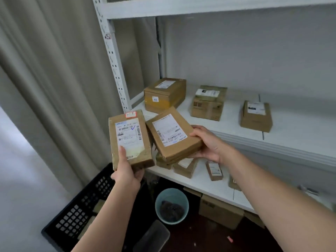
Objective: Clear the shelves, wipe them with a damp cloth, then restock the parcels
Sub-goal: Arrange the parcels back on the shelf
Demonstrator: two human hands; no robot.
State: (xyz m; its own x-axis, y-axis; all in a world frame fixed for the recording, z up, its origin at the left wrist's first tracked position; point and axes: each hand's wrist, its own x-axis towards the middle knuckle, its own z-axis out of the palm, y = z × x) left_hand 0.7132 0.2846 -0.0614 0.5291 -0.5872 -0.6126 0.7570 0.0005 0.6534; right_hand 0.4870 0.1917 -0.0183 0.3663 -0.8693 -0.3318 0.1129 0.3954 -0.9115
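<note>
gripping one parcel (130,140) in each hand (127,172).

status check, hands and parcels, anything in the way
Left hand holds one flat parcel, right hand holds another. Three boxes on the upper shelf. Crate and bucket on the floor below.

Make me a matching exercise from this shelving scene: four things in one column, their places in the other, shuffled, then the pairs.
Things:
1. parcel with red-edged sticker
2. teal bucket
3. black crate
4. parcel with yellow tape

Places:
A. on the floor under the shelves
B. at the back left of the shelf
C. held in the left hand
D. on the floor by the curtain

Pairs: 1-C, 2-A, 3-D, 4-B
</note>
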